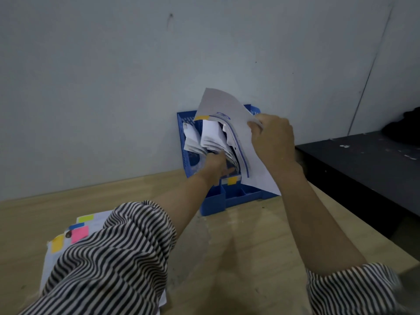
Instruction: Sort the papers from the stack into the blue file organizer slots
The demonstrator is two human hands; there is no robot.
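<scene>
The right hand point(271, 142) pinches the right edge of a white printed sheet with a yellow tab point(229, 130), held above the blue plastic file organizer point(229, 196) at the far wall. The sheet's long axis slopes from far-left down to near-right, its lower edge over the right slot. The left hand point(217, 165), fingers extended, parts the filed papers point(209, 137) just left of it. The remaining stack of tabbed papers point(68, 237) lies near-left on the wooden tabletop point(250, 258).
</scene>
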